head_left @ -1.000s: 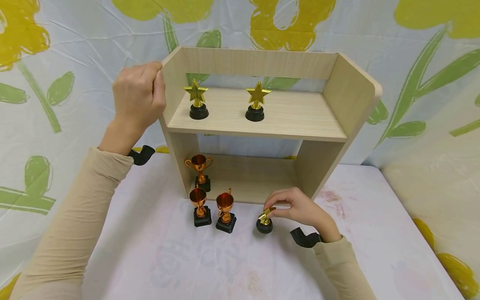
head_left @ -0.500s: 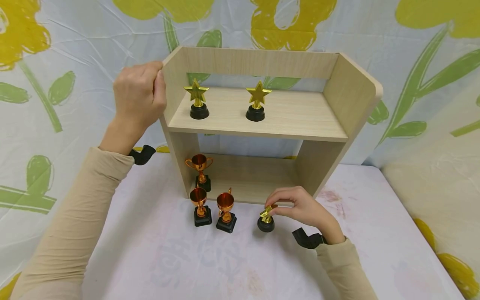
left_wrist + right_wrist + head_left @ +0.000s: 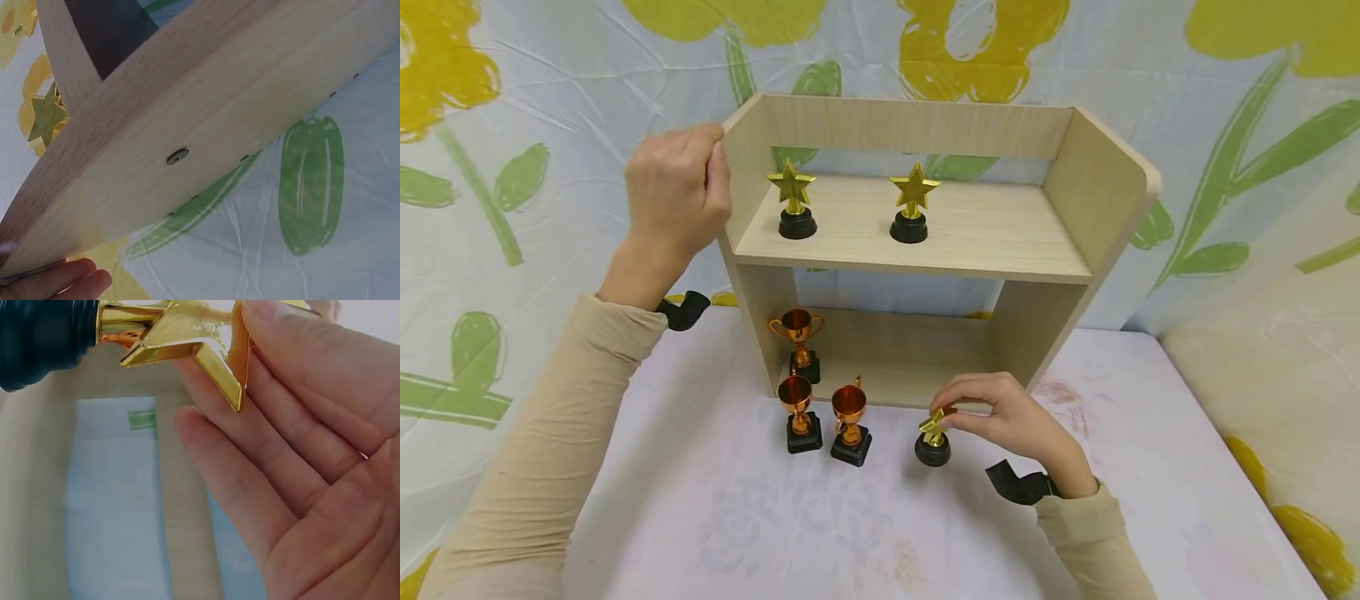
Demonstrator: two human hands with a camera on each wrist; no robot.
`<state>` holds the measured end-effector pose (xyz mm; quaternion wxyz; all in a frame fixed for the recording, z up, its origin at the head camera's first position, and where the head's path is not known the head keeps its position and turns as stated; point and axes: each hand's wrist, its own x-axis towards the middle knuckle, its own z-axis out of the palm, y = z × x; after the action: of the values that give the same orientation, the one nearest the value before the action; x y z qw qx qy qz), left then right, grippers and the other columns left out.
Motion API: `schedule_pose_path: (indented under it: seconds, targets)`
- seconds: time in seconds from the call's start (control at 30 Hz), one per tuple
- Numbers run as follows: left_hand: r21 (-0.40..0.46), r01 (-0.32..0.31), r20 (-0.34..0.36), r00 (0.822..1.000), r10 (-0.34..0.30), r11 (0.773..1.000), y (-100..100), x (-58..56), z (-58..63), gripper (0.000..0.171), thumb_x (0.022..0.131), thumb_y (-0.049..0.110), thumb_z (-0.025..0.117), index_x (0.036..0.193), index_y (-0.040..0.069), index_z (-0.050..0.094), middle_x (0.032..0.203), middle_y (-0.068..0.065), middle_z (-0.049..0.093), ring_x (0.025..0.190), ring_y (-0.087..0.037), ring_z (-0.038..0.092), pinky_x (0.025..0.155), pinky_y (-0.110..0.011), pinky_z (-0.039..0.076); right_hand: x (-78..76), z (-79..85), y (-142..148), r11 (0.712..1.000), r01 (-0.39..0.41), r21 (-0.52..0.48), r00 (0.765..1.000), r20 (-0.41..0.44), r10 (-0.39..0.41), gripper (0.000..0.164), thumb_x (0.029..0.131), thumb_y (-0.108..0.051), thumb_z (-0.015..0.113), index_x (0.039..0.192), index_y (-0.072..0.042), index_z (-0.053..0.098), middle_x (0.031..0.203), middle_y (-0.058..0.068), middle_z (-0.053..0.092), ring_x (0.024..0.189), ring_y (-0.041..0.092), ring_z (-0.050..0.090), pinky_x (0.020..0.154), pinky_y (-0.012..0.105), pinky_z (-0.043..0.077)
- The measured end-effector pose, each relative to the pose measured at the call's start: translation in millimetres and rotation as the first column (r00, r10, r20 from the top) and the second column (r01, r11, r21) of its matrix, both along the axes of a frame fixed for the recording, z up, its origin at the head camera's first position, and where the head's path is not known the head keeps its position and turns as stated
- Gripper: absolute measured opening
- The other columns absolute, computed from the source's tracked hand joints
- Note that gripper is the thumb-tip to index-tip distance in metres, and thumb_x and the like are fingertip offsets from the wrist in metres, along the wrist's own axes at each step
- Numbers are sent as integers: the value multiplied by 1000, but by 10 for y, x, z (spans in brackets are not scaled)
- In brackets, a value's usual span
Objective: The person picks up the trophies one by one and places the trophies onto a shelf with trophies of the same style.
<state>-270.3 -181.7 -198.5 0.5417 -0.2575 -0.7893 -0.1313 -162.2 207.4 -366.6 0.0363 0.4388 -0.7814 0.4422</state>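
Only faint, unreadable markings [image 3: 808, 510] on the table [image 3: 1150, 467]

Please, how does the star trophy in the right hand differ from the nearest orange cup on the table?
The star trophy is gold; the cup is orange.
The star trophy has a round base; the cup, a square one.
The right hand pinches the star trophy, while the cup stands on the table, untouched.
Both have dark bases.

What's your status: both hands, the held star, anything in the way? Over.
Left hand grips shelf at its left side. Right hand pinches star in front of shelf. Two cups left of star, apart from it, seemingly no obstruction.
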Motion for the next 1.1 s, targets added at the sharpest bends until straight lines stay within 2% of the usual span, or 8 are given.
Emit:
schedule_pose_path:
  seconds: [0.3,0.6,1.1]
  targets:
    - [-8,-4,-3,1000,4,1000,2,12,-10,31,96,10,41,96,-7,67,84,-23,68,72,-42,63,65,-55,48,60,77,1,999,40,14,999,-17,-40,26,83,-4,77,103,-20,74,97,-7,72,88,10,68,80,26,54]
    - [-3,-4,-6,1000,4,1000,-4,4,-6,32,97,11,40,96,-8,67,82,-23,67,69,-42,62,63,-55,47,96,137,7,999,38,-20,998,-53,-39,22,82,0,77,103,-8,74,97,-5,72,89,12,68,81,24,53]
    - [-4,-7,0,1000,7,1000,1,2,-7,33,97,11,41,98,-8,67,84,-24,68,71,-42,63,64,-55,48,163,222,7,993,82,-82,993,-73,-88,26,79,4,78,102,-7,74,97,-4,72,89,12,68,78,23,53]
